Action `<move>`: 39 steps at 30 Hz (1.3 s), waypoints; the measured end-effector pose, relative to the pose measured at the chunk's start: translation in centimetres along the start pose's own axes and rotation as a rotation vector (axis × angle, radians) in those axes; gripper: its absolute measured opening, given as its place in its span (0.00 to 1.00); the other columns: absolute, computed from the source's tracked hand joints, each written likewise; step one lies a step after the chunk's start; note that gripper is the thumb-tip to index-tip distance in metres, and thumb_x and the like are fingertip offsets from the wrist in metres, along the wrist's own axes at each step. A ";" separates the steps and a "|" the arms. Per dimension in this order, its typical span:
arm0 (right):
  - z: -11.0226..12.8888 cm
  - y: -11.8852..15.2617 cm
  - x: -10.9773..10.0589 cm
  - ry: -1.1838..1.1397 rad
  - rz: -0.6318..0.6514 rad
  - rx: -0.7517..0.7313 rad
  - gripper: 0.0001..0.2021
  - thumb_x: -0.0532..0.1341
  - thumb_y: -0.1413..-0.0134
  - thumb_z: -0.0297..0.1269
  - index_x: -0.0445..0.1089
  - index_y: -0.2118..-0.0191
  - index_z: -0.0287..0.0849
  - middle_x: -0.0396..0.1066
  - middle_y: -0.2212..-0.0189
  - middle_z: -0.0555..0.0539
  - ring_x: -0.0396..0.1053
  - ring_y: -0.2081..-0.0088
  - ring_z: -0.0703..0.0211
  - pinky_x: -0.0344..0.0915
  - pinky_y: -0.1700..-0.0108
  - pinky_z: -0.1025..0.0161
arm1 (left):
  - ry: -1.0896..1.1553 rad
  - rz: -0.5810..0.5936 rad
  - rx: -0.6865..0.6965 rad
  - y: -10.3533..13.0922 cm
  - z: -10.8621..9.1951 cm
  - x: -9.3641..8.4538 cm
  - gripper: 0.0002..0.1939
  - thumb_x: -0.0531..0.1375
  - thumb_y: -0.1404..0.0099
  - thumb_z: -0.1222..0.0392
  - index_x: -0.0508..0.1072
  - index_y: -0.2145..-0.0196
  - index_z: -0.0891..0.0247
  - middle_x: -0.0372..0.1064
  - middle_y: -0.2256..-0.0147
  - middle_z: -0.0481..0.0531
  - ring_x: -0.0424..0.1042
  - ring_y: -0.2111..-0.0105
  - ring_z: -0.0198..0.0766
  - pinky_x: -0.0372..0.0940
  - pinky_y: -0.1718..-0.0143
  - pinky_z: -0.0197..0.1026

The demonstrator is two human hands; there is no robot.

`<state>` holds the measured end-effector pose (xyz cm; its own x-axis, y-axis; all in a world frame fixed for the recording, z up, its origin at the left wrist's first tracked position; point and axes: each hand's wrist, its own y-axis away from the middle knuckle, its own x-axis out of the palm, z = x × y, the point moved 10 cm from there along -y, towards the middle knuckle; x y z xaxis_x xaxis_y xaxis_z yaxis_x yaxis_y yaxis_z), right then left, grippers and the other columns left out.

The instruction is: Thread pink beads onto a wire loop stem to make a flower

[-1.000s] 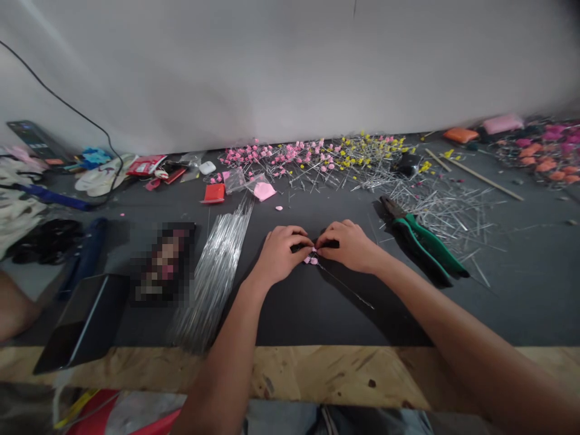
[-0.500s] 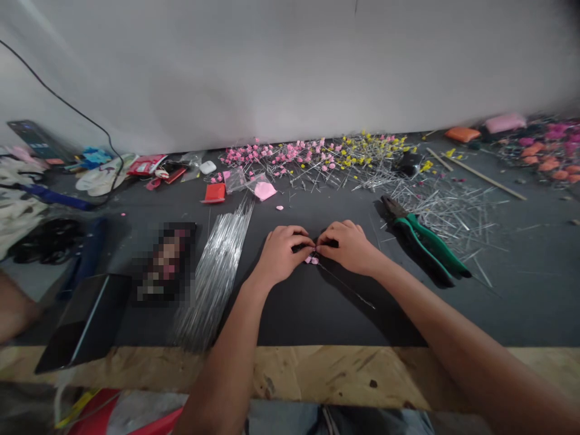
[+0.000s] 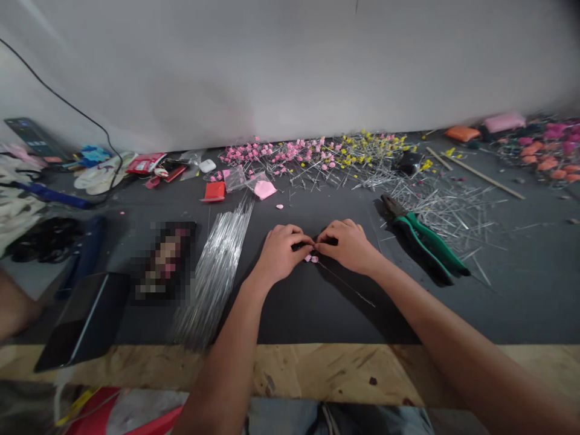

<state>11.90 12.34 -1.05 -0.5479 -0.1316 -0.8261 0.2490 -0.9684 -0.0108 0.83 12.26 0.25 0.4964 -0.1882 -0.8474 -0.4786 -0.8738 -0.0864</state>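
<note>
My left hand [image 3: 284, 249] and my right hand [image 3: 348, 246] meet fingertip to fingertip over the dark work surface. Both are closed in a pinch on a thin wire [image 3: 347, 282] with small pink clay pieces [image 3: 312, 258], which show just under the fingertips. The wire's twisted tail slants down to the right. What lies exactly between the fingertips is hidden. A bundle of straight silver wires [image 3: 217, 266] lies left of my left hand. To the right of my right hand rest green-handled pliers [image 3: 426, 241].
Along the wall lie pink-tipped wires [image 3: 281, 154] and yellow-tipped wires [image 3: 369, 148]. Loose wire pieces [image 3: 448, 208] spread behind the pliers. A pink clay packet [image 3: 264, 190] and red packet [image 3: 214, 192] sit beyond the bundle. At left are a black box-like object [image 3: 86, 317] and another person's arm [image 3: 16, 305].
Both hands keep their pinch in almost the same place. The whole view has shifted very slightly; nothing is visibly taken up or let go.
</note>
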 end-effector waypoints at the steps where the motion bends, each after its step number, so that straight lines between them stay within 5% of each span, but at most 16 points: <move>1: 0.0 0.0 0.1 -0.002 0.009 -0.005 0.07 0.58 0.50 0.44 0.73 0.71 0.51 0.70 0.66 0.50 0.60 0.60 0.53 0.52 0.57 0.55 | 0.006 0.001 0.003 0.0 0.0 0.0 0.08 0.56 0.40 0.55 0.75 0.65 0.54 0.68 0.61 0.48 0.62 0.60 0.41 0.57 0.56 0.47; 13: 0.3 0.1 0.0 -0.008 0.014 -0.026 0.09 0.59 0.51 0.47 0.73 0.63 0.57 0.70 0.66 0.51 0.60 0.59 0.52 0.51 0.56 0.54 | 0.164 -0.040 0.023 0.0 0.0 -0.7 0.07 0.56 0.39 0.57 0.73 0.66 0.58 0.71 0.62 0.47 0.66 0.60 0.37 0.58 0.54 0.44; 21: 0.4 0.0 0.0 -0.012 0.006 -0.018 0.07 0.60 0.51 0.44 0.74 0.66 0.60 0.70 0.66 0.50 0.59 0.60 0.52 0.50 0.58 0.54 | 0.385 -0.196 -0.187 0.7 2.4 -1.9 0.12 0.51 0.36 0.55 0.70 0.60 0.59 0.71 0.59 0.50 0.69 0.60 0.36 0.63 0.58 0.40; 39: 0.2 -0.1 0.0 -0.038 0.034 -0.032 0.09 0.55 0.47 0.44 0.73 0.64 0.58 0.72 0.65 0.51 0.61 0.59 0.53 0.51 0.56 0.53 | 0.251 -0.053 -0.049 0.5 0.9 -1.0 0.09 0.56 0.41 0.64 0.71 0.61 0.58 0.71 0.62 0.49 0.68 0.60 0.37 0.62 0.57 0.43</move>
<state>11.69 12.39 -0.87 -0.5684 -0.1728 -0.8044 0.2929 -0.9561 -0.0016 -0.56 12.39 0.56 0.6871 -0.2420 -0.6851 -0.4146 -0.9049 -0.0962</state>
